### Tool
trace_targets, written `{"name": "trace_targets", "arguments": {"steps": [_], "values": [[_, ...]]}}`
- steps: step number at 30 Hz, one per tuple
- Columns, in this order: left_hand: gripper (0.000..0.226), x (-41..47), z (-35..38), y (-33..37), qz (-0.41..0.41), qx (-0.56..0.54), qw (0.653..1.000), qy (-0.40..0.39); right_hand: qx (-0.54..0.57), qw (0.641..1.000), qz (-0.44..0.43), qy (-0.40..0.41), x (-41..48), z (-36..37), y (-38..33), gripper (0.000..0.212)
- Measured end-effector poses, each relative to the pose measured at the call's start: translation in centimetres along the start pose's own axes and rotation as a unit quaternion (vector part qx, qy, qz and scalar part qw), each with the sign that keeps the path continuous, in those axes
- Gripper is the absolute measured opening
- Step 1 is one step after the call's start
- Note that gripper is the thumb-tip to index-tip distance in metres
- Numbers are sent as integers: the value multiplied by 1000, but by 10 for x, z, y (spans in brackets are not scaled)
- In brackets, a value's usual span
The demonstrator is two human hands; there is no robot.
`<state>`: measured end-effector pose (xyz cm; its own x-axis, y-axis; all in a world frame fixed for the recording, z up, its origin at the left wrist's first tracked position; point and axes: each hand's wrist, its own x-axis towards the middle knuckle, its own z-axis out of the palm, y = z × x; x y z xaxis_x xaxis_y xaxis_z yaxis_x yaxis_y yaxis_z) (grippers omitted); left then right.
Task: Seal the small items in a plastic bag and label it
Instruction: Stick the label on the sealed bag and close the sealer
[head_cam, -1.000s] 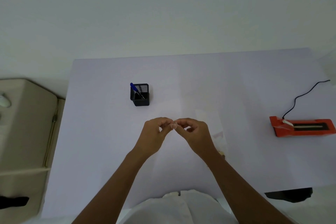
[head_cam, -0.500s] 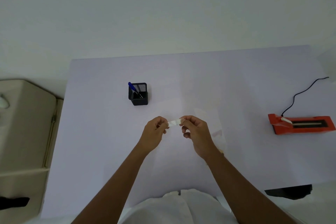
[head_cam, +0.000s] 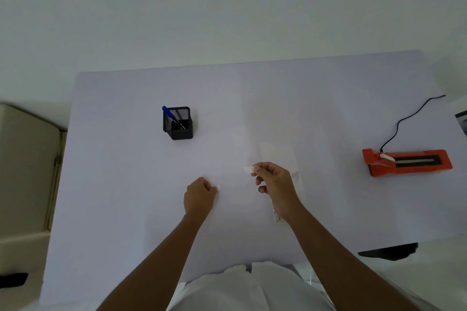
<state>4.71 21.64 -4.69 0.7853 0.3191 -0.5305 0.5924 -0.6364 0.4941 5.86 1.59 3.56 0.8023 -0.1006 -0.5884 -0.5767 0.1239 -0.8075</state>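
My right hand point(head_cam: 274, 182) pinches a small white label strip point(head_cam: 250, 169) between thumb and forefinger, just above the table. My left hand point(head_cam: 199, 195) is closed, with a small white scrap point(head_cam: 218, 187) at its fingertips, likely the label's backing. A clear plastic bag point(head_cam: 279, 156) lies flat on the table, partly under my right hand and hard to make out. A few small items point(head_cam: 277, 218) show at the bag's near end beside my right wrist.
A black mesh pen cup point(head_cam: 178, 124) with a blue pen point(head_cam: 168, 113) stands at the back left of the pale table point(head_cam: 126, 184). An orange heat sealer point(head_cam: 406, 162) with a black cord point(head_cam: 404, 121) sits at the right. A beige cabinet point(head_cam: 25, 171) stands at the left.
My hands were together holding the strip between them. They have pulled apart: the right keeps the label strip, the left has moved down and left with a small white scrap.
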Motion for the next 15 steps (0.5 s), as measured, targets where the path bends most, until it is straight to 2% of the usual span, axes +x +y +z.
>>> {"name": "trace_targets", "arguments": {"steps": [2, 5, 7, 10, 13, 15], "values": [[30, -3, 2, -1, 0, 5, 1000, 20, -7, 1000, -6, 2, 0, -2, 3, 10], [19, -8, 0, 0, 4, 8, 999, 45, -22, 1000, -19, 11, 0, -4, 5, 9], [10, -14, -4, 4, 18, -19, 998, 60, -38, 999, -32, 19, -1, -5, 6, 8], [11, -27, -12, 16, 54, -74, 993, 70, -74, 995, -64, 31, -3, -5, 5, 7], [9, -44, -17, 33, 108, -140, 984, 30, -112, 989, -89, 37, -7, -5, 5, 7], [12, -55, -18, 46, 115, -204, 972, -18, -135, 985, -105, 37, -10, -6, 4, 8]]}}
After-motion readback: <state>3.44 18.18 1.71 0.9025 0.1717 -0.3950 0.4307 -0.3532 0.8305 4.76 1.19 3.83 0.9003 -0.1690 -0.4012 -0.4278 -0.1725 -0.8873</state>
